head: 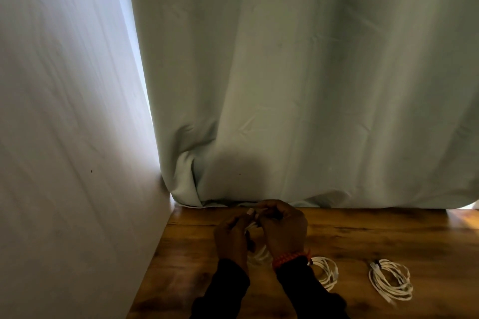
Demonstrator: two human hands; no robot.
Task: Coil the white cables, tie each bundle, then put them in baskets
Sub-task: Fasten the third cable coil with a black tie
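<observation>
We take the wooden table (363, 238) as our landmark. Above its far edge we see both hands close together, working on a white cable coil (259, 254) that hangs between them and shows below the wrists, just over the tabletop.

The left hand (231, 237) has its fingers curled inward around strands of that coil; the fingertips themselves are hidden behind the hand, so we cannot tell exactly how they hold it. The right hand (282, 228) sits just beside the left and a little farther from us, with its thumb and fingers drawn together in a pinch on a short white piece at the top of the coil. We cannot tell whether that piece is a cable end or a tie. A red-orange bracelet (290, 259) circles the right wrist, and dark sleeves (305, 290) cover both forearms.

On the table, to the right of the hands, we see two more coils lying flat. The nearer coil (325, 272) lies just beside the right wrist, partly hidden by the sleeve. The farther coil (391, 280) lies well apart from it, toward the table's right side, with a small dark band on its upper left.

Behind the table's far edge hangs a pale curtain (298, 85), its hem touching the tabletop. A plain wall (64, 137) stands along the table's left side.
</observation>
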